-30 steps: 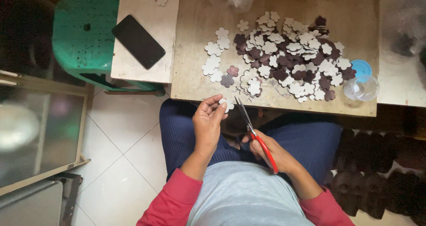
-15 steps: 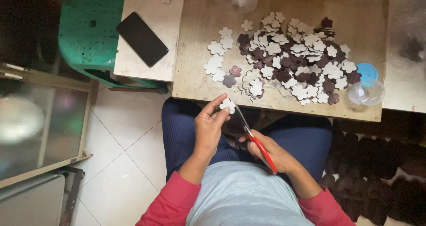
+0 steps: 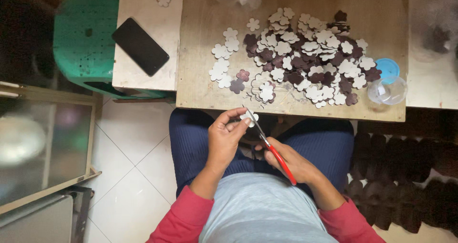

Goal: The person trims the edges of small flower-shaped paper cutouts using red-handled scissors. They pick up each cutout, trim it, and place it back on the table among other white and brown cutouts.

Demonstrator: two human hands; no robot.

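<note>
A small white flower-shaped cutout [image 3: 249, 116] sits pinched in the fingers of the left hand [image 3: 224, 138], just below the wooden desk [image 3: 205, 47] edge, over the lap. The right hand [image 3: 292, 163] grips red-handled scissors [image 3: 269, 145] — blades at the cutout. On the desk lies a heap of flower cutouts [image 3: 305, 57] — white and dark brown.

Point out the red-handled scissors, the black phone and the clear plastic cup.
red-handled scissors [image 3: 281, 163], head view, on the red handle in the right hand.
black phone [image 3: 140, 46], head view, middle of its dark screen.
clear plastic cup [image 3: 387, 91], head view, on its transparent rim.
</note>
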